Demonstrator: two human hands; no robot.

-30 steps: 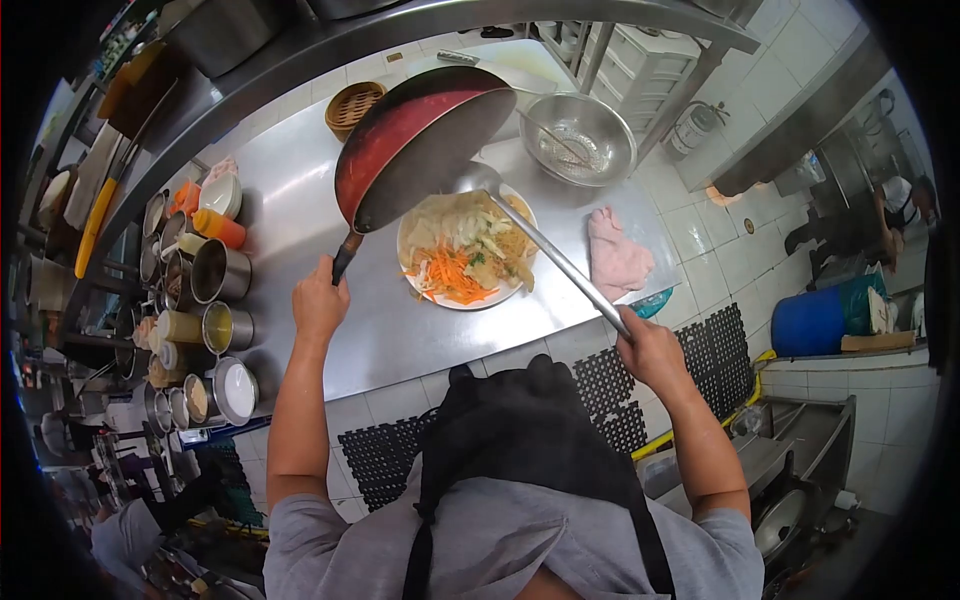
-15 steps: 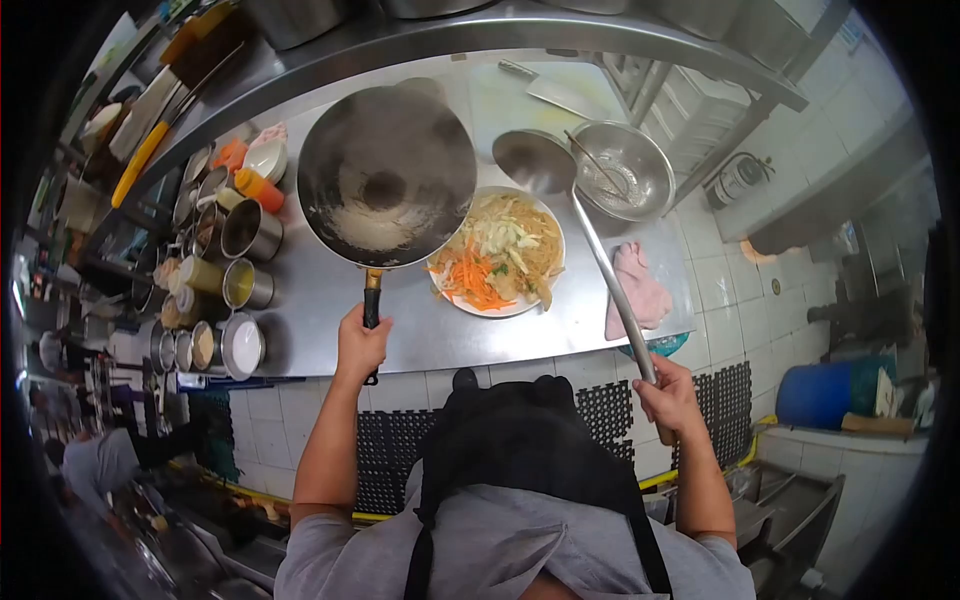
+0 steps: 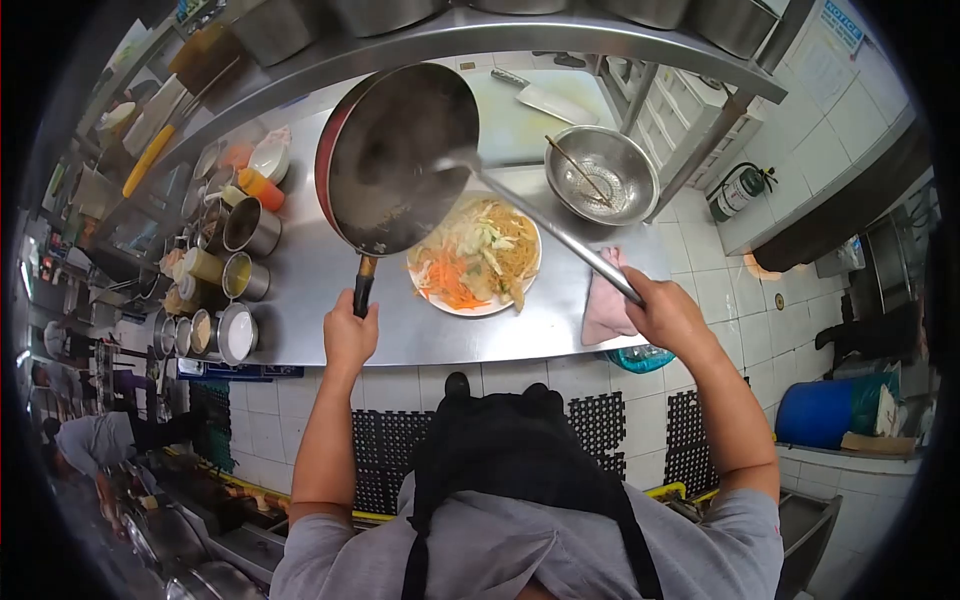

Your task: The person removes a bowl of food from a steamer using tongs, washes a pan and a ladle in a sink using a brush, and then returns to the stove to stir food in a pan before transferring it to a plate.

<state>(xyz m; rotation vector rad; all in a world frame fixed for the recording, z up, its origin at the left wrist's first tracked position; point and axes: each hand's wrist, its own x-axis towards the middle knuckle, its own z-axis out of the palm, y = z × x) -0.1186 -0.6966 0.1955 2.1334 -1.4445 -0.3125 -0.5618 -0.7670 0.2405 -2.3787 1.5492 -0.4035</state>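
My left hand (image 3: pixel 350 332) is closed round the black handle of a dark wok (image 3: pixel 400 150), which tilts to the right over the far left of a plate. Some residue clings to the wok's lower inside. In my right hand (image 3: pixel 665 308) is the long metal handle of a ladle (image 3: pixel 560 232); its blurred head reaches into the wok's right side. On the white plate (image 3: pixel 480 312) below lie noodles (image 3: pixel 515 245), shredded orange carrot (image 3: pixel 450 280) and pale shredded vegetable. Steam partly veils the wok and the plate.
A steel bowl (image 3: pixel 635 190) with a thin utensil stands right of the wok. Behind is a cutting board (image 3: pixel 500 125) with a cleaver (image 3: pixel 555 105). A pink cloth (image 3: pixel 605 310) lies near my right hand. Steel pots (image 3: pixel 252 228) and an orange squeeze bottle (image 3: pixel 260 188) line the left; a shelf (image 3: pixel 500 45) runs overhead.
The wok has tipped from nearly level to a rightward slant. The ladle's head has swung left from beside the bowl into the wok, and my right hand has moved up, its grip turned.
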